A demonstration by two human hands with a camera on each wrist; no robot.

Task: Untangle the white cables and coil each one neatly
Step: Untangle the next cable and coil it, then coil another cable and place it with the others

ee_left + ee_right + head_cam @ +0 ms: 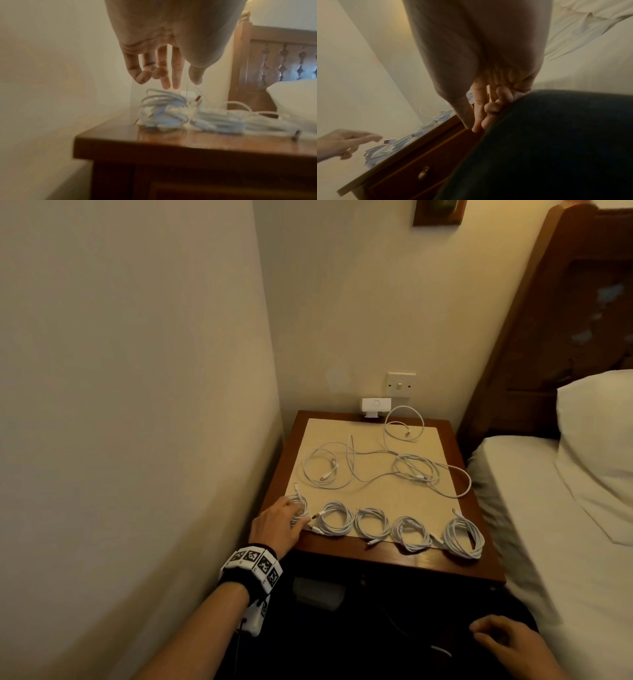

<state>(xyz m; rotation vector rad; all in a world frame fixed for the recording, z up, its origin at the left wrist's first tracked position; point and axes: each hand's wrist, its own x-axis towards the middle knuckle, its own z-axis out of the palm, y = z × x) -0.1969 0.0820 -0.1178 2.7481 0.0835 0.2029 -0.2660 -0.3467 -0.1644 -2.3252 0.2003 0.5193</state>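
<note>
Several white cable coils lie in a row along the front of a beige mat (394,498) on the wooden nightstand (394,559). My left hand (287,517) is over the leftmost coil (303,504). In the left wrist view its fingers (167,81) hang loosely spread just above that coil (163,108), gripping nothing. To the right sit further coils (337,518) (372,522) (463,537). Loose tangled cables (376,467) sprawl across the mat's middle, and one open loop (404,424) lies at the back. My right hand (486,633) rests empty on my dark-clothed lap, fingers (478,119) loosely curled.
A wall runs close along the nightstand's left side. A white charger (376,405) and a wall switch (400,385) sit behind it. The bed (548,508) with a pillow (596,412) and a wooden headboard borders the right. A drawer with a brass knob (423,174) faces me.
</note>
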